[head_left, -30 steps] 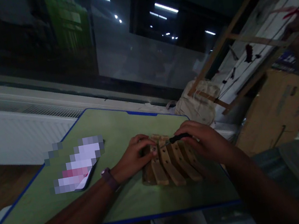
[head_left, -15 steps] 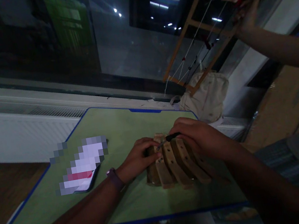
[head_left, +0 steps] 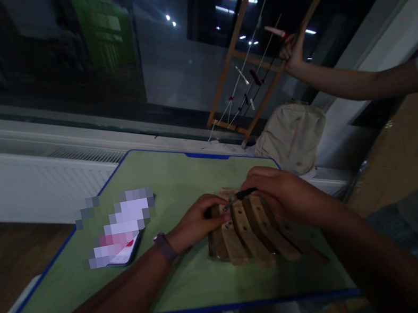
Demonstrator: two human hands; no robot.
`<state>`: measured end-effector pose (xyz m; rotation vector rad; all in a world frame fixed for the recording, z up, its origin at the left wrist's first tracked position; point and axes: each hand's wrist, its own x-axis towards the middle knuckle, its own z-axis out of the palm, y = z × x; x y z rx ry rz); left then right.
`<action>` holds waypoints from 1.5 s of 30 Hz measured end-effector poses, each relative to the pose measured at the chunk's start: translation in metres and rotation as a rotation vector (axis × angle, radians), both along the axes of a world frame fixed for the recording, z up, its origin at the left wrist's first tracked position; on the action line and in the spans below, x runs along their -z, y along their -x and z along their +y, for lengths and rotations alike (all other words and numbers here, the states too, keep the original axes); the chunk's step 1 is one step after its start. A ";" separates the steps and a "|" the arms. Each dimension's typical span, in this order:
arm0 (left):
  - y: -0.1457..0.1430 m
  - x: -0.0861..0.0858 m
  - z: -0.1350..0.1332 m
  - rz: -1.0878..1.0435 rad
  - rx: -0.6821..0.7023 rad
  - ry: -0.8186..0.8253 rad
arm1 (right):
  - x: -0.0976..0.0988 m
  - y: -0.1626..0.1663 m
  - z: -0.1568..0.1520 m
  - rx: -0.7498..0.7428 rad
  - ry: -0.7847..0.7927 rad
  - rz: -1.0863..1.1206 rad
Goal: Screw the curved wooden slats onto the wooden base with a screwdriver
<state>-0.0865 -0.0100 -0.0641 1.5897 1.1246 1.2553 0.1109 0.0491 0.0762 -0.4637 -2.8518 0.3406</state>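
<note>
A wooden piece with several curved, dark-holed slats (head_left: 252, 238) rests on the green tabletop (head_left: 164, 180). My right hand (head_left: 279, 190) is closed around a small black-handled screwdriver (head_left: 245, 192), its thin shaft pointing left and down at the top of the leftmost slat. From the left, my left hand (head_left: 199, 217) grips that same slat, thumb below the screwdriver's tip and index finger above it. Whether a screw sits under the tip is too small to tell. A band with a watch is on my left wrist.
A phone (head_left: 126, 227), partly blurred out, lies on the left of the table. Beyond it are a white radiator (head_left: 33, 171) and a dark window. Another person's hand (head_left: 291, 50) holds a wooden frame with strings (head_left: 234, 55) above a beige bag (head_left: 292, 134). Cardboard (head_left: 412, 142) stands at right.
The other person's hand and the stringed frame have moved left. My view has shifted slightly; my hands keep their hold on the screwdriver and the slatted piece.
</note>
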 end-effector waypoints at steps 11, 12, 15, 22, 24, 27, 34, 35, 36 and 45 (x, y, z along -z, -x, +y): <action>0.001 -0.001 0.001 -0.040 0.029 0.002 | -0.011 0.003 -0.003 -0.009 -0.040 -0.114; 0.001 0.000 0.001 -0.046 0.030 0.008 | -0.012 0.005 -0.003 -0.014 -0.046 -0.131; 0.001 0.006 0.003 -0.063 0.035 0.046 | -0.020 0.013 -0.001 -0.057 -0.048 -0.193; 0.001 0.006 0.004 -0.112 0.068 0.156 | -0.036 0.034 0.006 -0.091 -0.089 -0.355; 0.002 0.005 0.004 -0.106 0.073 0.160 | -0.038 0.039 0.007 -0.049 -0.139 -0.417; 0.002 0.004 0.004 -0.093 0.070 0.160 | -0.038 0.043 0.007 0.036 -0.202 -0.471; 0.001 0.002 0.005 -0.078 0.066 0.166 | -0.031 0.034 0.008 0.047 -0.136 -0.366; 0.002 0.001 0.005 -0.082 0.067 0.170 | -0.031 0.033 0.008 0.056 -0.111 -0.359; 0.002 0.001 0.005 -0.083 0.066 0.173 | -0.031 0.031 0.008 0.077 -0.099 -0.356; 0.003 0.006 0.007 0.024 0.074 0.099 | -0.020 0.029 0.011 0.129 -0.160 -0.270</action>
